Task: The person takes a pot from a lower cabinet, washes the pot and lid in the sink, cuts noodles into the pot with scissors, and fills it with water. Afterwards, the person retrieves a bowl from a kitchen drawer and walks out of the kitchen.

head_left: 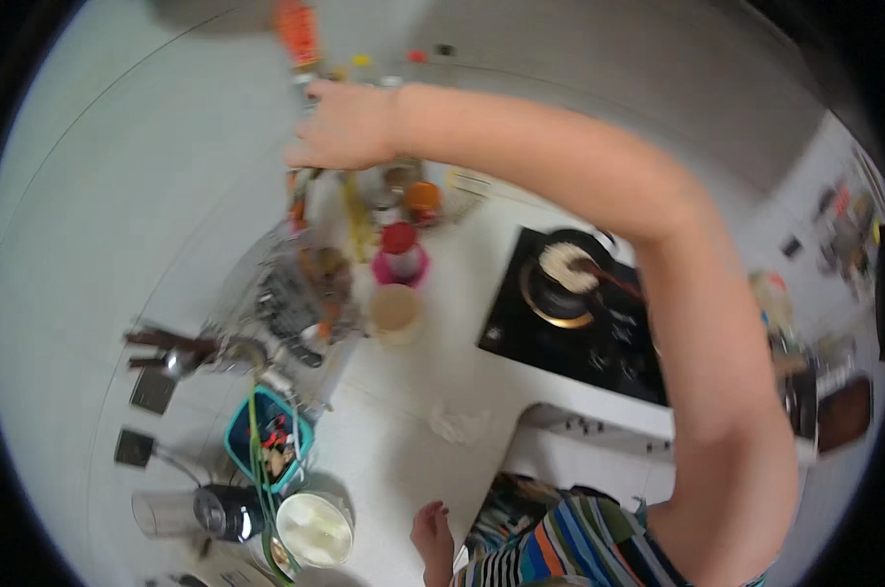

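My right hand (343,126) is stretched out to the upper left, among bottles and jars at the back corner of the counter. Its fingers are curled at a blurred container, and whether they grip it is hidden. My left hand (433,527) hangs over the counter's front edge at the bottom, fingers slightly bent, with no object seen in it. To the right, a black pan (568,271) stands on the black glass hob (582,315), holding pale food and a brown-handled utensil. Below my right hand are an orange-lidded jar (422,197) and a red-lidded container (400,242).
A beige round container (394,312) stands on the white counter (413,381) near a crumpled clear bag (460,425). A teal basket (306,429), green stalks (255,433), a white tub (315,528) and a black appliance (226,511) line the lower left. Dark-handled utensils (171,348) stand by the wall.
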A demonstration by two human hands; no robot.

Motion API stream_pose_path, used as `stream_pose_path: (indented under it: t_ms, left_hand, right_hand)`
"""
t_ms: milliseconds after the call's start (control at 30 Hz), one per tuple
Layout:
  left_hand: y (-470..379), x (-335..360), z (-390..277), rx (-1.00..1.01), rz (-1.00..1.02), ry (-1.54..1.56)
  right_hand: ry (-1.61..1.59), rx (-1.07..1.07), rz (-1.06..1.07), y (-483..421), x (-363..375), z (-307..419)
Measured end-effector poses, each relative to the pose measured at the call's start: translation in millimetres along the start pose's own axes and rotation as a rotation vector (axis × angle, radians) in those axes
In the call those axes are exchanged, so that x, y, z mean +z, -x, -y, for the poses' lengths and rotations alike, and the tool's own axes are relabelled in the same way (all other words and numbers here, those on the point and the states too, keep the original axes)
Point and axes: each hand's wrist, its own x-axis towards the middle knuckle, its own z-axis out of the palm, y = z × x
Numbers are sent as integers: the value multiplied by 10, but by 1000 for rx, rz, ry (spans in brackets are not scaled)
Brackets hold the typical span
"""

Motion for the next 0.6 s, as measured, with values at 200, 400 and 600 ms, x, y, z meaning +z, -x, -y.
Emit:
stream_pose_path:
  t_ms: [200,400,600]
  left_hand:
    - [-1,751,-921,-32,750,259]
    - [888,1948,-1121,-308,1336,647]
    - [2709,3082,-1123,-597,1715,250]
  right_hand:
    - [-686,486,-175,2960,-161,1260]
    - [-988,1003,-190,4777,-461,3787]
    - [-1129,1889,-650,5955,-1380,5437]
